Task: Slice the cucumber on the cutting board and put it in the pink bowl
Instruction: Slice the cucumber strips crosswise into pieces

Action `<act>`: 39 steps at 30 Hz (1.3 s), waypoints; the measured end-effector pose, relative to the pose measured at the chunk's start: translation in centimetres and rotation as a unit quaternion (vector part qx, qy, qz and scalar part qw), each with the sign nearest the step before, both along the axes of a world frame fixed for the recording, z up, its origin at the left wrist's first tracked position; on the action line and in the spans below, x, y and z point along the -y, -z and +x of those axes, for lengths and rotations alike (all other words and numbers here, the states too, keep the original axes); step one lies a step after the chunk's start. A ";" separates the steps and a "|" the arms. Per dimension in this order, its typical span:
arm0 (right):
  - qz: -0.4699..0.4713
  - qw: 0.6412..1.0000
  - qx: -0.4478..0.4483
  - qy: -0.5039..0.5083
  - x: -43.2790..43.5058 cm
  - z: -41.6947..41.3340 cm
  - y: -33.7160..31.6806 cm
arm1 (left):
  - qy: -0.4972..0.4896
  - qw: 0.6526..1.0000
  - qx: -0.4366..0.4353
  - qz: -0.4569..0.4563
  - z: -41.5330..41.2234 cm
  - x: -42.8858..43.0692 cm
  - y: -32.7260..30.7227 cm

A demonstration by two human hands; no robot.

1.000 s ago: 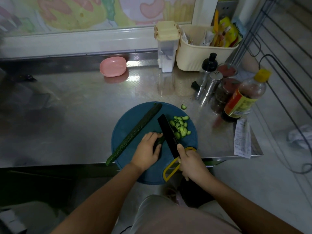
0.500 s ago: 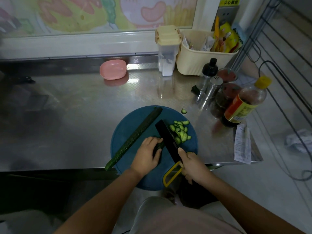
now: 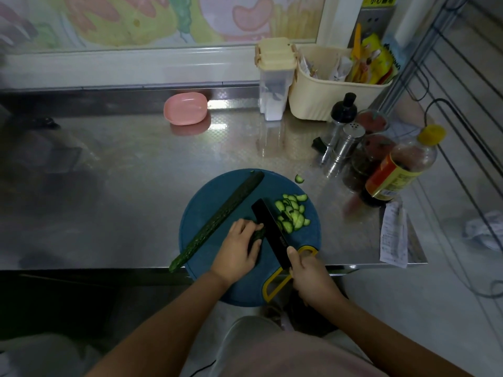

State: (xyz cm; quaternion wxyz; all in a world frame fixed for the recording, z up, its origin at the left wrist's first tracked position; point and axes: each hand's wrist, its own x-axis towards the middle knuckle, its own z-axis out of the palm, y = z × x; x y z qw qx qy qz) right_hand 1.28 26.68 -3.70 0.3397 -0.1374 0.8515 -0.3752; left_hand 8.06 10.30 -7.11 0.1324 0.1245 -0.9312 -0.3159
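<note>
While the blue cutting board (image 3: 206, 213), its long cucumber half (image 3: 220, 219) and the distant pink bowl (image 3: 185, 108) sit unchanged, the right hand (image 3: 310, 276), wrapped round the knife (image 3: 269, 229), has stepped it toward the left hand (image 3: 236, 248), whose curled fingers pin a shortened stub (image 3: 257, 235). The slices (image 3: 292, 212) pile beside it, and bowling them looks still ahead.

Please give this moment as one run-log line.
phase: slicing | left hand: holds cucumber piece | right hand: grips knife | slices: on cutting board | pink bowl: empty
</note>
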 end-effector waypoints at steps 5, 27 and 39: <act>0.019 1.000 -0.024 -0.006 0.5 0.6 -0.2 | 0.002 1.000 0.004 -0.002 0.0 -0.1 0.0; -0.001 0.999 0.032 -0.002 0.5 -0.9 -1.1 | -0.003 1.000 0.019 -0.002 0.1 0.1 0.1; 0.001 0.999 0.028 -0.016 0.3 -0.8 -1.0 | -0.003 1.000 0.014 -0.004 0.0 0.0 0.2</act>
